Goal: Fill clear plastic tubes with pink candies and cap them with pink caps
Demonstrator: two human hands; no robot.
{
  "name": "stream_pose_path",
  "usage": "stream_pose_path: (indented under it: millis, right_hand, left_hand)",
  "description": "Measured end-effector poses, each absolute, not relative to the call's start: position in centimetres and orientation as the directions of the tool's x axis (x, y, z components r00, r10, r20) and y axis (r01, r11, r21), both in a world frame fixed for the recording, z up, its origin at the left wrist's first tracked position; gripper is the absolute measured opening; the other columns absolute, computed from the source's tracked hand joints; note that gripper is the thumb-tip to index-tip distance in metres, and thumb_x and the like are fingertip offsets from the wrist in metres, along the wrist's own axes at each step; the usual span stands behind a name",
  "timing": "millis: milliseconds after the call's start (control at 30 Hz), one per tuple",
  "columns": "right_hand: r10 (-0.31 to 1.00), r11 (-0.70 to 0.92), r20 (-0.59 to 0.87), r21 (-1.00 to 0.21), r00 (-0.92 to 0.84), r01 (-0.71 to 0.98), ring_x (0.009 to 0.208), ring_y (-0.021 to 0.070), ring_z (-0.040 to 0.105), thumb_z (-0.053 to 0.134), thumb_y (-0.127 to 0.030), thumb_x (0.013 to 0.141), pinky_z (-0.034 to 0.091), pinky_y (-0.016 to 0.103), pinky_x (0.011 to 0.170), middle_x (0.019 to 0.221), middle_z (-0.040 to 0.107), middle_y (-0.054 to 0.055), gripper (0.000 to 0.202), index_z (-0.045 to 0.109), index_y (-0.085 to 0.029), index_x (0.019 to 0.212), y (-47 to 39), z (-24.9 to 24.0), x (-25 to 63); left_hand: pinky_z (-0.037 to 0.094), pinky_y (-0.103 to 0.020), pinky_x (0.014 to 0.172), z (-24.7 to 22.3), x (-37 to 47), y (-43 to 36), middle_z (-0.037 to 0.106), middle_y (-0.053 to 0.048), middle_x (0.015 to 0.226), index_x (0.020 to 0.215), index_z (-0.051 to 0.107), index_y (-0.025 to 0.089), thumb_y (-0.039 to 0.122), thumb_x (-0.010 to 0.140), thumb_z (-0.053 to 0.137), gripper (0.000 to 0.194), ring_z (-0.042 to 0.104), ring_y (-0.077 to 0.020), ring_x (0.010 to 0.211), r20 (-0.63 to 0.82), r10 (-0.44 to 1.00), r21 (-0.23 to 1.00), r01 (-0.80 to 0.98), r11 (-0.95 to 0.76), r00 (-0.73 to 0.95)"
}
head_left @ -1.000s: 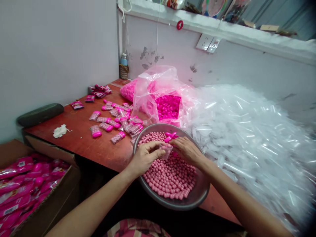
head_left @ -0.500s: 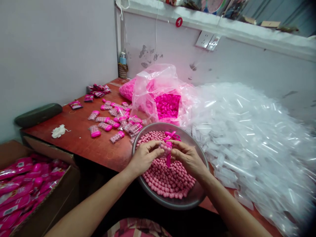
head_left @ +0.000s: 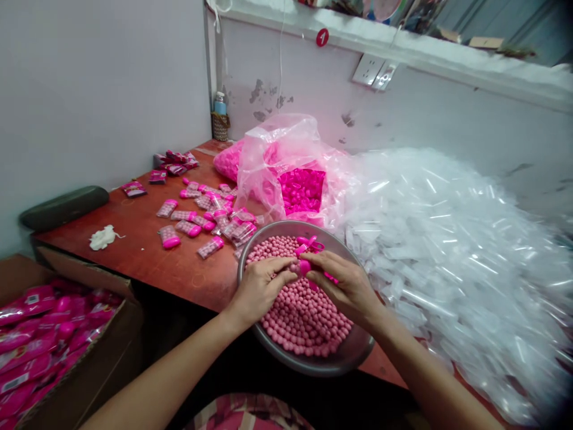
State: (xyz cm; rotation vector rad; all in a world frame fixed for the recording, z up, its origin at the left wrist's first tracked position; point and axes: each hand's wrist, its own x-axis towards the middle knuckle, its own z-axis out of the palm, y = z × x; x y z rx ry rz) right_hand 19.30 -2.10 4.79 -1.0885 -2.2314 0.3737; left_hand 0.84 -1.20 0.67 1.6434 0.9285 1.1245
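Over a grey metal bowl [head_left: 313, 365] of pink beads [head_left: 308, 325], both hands meet at one small clear container [head_left: 293, 268] of beads with a bright pink cap [head_left: 305, 267]. My left hand [head_left: 262, 286] pinches its clear end between thumb and fingers. The cap end is gripped by my right hand [head_left: 342, 283], whose fingers partly cover it. Behind the fingers, pink plastic pieces [head_left: 308, 243] lie on the beads. Several filled containers with pink caps [head_left: 210, 246] are scattered on the red table [head_left: 179, 275] left of the bowl.
An open plastic bag [head_left: 277, 134] of pink caps stands behind the bowl. Clear plastic tubes [head_left: 447, 251] form a large heap at the right. A cardboard box [head_left: 102, 352] of pink packets is at lower left. A dark green case [head_left: 65, 208] lies at the table's left edge.
My right hand has closed in around the cap, covering more of it. The long pink piece that hung below the fingers is now mostly hidden. The view has shifted slightly.
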Motion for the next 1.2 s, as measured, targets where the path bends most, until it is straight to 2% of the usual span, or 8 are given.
stream_pose_path:
  millis: [200, 367, 567, 733, 1000, 1100, 1200]
  right_hand:
    - [0.792, 0.602, 0.449, -0.455, -0.414, 0.657, 0.089, 0.0159, 0.059, 0.051, -0.018, 0.087, 0.048, 0.027, 0.078, 0.098, 0.062, 0.007, 0.028, 0.057, -0.021, 0.115, -2.6, 5.6, 19.5]
    - [0.748, 0.660, 0.433, -0.412, -0.502, 0.628, 0.085, 0.0168, 0.059, 0.048, -0.017, 0.088, 0.049, 0.028, 0.072, 0.094, 0.061, 0.007, 0.028, 0.055, -0.022, 0.116, -2.4, 5.3, 19.0]
    - [0.731, 0.677, 0.442, -0.369, -0.521, 0.637, 0.083, 0.0179, 0.057, 0.043, -0.015, 0.089, 0.050, 0.030, 0.070, 0.092, 0.056, 0.009, 0.037, 0.045, -0.021, 0.126, -3.1, 3.5, 18.5]
    - [0.688, 0.710, 0.435, -0.238, -0.580, 0.663, 0.086, 0.0208, 0.056, 0.038, -0.007, 0.086, 0.051, 0.032, 0.071, 0.096, 0.055, 0.012, 0.048, 0.034, -0.017, 0.133, -3.5, 2.4, 18.6]
    - [0.663, 0.724, 0.350, -0.075, -0.662, 0.686, 0.085, 0.0237, 0.055, 0.035, 0.003, 0.073, 0.051, 0.037, 0.071, 0.091, 0.056, 0.013, 0.051, 0.042, -0.012, 0.121, -2.9, 3.4, 17.7]
    - [0.652, 0.745, 0.309, -0.094, -0.692, 0.660, 0.087, 0.0238, 0.056, 0.035, 0.005, 0.069, 0.051, 0.038, 0.072, 0.092, 0.057, 0.014, 0.053, 0.044, -0.010, 0.120, -3.1, 3.2, 17.7]
    - [0.672, 0.738, 0.300, -0.197, -0.677, 0.646, 0.091, 0.0236, 0.057, 0.037, 0.002, 0.075, 0.051, 0.038, 0.075, 0.097, 0.059, 0.015, 0.050, 0.046, -0.012, 0.122, -3.1, 3.1, 18.2]
  left_hand:
    - [0.046, -0.024, 0.079, 1.3, 0.8, -1.3, 0.070, -0.003, 0.095, 0.099, 0.068, 0.018, 0.018, 0.081, 0.059, 0.020, 0.063, -0.0157, 0.086, 0.289, 0.906, 0.930, 0.135, -0.342, 0.310]
    - [0.046, -0.024, 0.079, 1.3, 0.7, -1.4, 0.070, -0.004, 0.091, 0.097, 0.069, 0.018, 0.016, 0.082, 0.056, 0.019, 0.063, -0.0163, 0.087, 0.325, 0.878, 0.917, 0.112, -0.384, 0.351]
    - [0.047, -0.024, 0.079, 1.2, 0.6, -1.8, 0.070, -0.005, 0.095, 0.101, 0.068, 0.019, 0.016, 0.082, 0.057, 0.023, 0.064, -0.0165, 0.087, 0.300, 0.896, 0.927, 0.122, -0.355, 0.326]
    - [0.048, -0.024, 0.074, 1.1, 0.6, -2.1, 0.071, -0.004, 0.088, 0.099, 0.069, 0.020, 0.013, 0.083, 0.053, 0.023, 0.065, -0.0162, 0.080, 0.313, 0.882, 0.909, 0.160, -0.386, 0.351]
    - [0.045, -0.023, 0.068, 1.0, 0.4, -2.3, 0.070, -0.003, 0.075, 0.083, 0.070, 0.017, 0.019, 0.085, 0.051, 0.019, 0.064, -0.0165, 0.074, 0.307, 0.896, 0.890, 0.238, -0.390, 0.320]
    - [0.044, -0.023, 0.065, 0.8, 0.4, -2.5, 0.069, -0.004, 0.072, 0.079, 0.069, 0.015, 0.019, 0.085, 0.050, 0.020, 0.063, -0.0155, 0.067, 0.302, 0.882, 0.860, 0.296, -0.417, 0.363]
    - [0.045, -0.024, 0.067, 0.8, 0.5, -2.5, 0.068, -0.004, 0.071, 0.082, 0.070, 0.016, 0.018, 0.084, 0.051, 0.020, 0.062, -0.0158, 0.067, 0.282, 0.871, 0.868, 0.280, -0.411, 0.402]
